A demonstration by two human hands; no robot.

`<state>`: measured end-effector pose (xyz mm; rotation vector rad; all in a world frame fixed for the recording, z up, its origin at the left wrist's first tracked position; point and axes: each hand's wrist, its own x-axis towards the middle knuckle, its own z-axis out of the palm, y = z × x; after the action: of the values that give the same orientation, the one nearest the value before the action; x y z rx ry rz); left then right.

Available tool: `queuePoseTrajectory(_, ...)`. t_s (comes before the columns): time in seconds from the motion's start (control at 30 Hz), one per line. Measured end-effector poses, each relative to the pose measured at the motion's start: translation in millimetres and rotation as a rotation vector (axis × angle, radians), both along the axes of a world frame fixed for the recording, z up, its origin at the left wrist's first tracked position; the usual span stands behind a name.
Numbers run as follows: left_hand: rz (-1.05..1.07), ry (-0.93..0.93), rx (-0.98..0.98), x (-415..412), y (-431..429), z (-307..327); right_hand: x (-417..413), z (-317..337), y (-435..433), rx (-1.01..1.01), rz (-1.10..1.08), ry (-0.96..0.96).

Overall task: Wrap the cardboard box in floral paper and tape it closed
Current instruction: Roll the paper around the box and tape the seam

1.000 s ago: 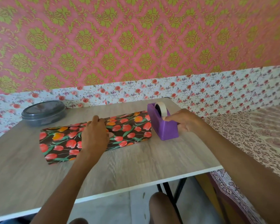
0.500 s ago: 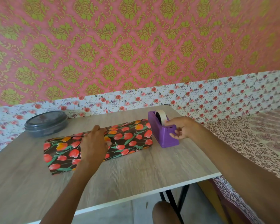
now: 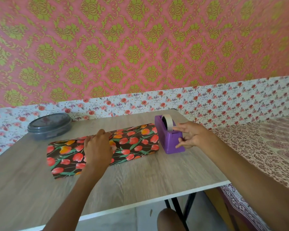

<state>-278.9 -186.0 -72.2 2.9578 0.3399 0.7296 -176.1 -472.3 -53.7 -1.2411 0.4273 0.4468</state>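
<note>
so, head view: floral paper [image 3: 135, 145] already folded into a flat bundle mid-tabletop [image 3: 140, 179], cardboard box presumably hidden inside. left hand [image 3: 98, 147] laid on top, pressing the overlap down. right hand [image 3: 190, 136] spread, forefinger at the tape [image 3: 168, 122] on the purple dispenser [image 3: 170, 142] just beside the bundle. no tape seen on the seam yet; ends left to close.
</note>
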Motion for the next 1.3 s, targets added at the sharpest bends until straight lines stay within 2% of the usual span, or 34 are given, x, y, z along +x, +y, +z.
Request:
queuePoseTrajectory(0.13,0.012,-0.012,0.023,-0.8,-1.9,-1.7,-9.1,-6.8,-3.1,-0.001,-0.039,-0.158)
queuePoseTrajectory(0.27,0.005,-0.011,-0.004,-1.8,-1.9,-1.2,-13.1,-11.8,-9.2,-0.105,-0.056,-0.273)
queuePoseTrajectory(0.43,0.001,0.0,-0.011,-4.0,-4.0,2.4,-11.0,-6.1,-15.1,-0.264,-0.033,-0.259)
queuePoseTrajectory(0.6,-0.004,0.009,-0.035,-7.8,-6.5,5.8,4.8,1.2,-6.9,-0.609,0.1,-0.28)
queuePoseTrajectory(0.77,0.006,0.022,-0.061,-9.7,-9.1,9.3,17.9,17.4,4.1,-0.797,0.245,-0.096)
queuePoseTrajectory(0.97,0.004,0.024,-0.058,-8.1,-8.0,8.8,23.7,26.7,1.5,-0.716,0.351,0.059)
queuePoseTrajectory(1.3,-0.002,0.007,-0.036,-6.6,-5.8,5.0,19.8,20.8,9.2,-0.476,0.145,-0.013)
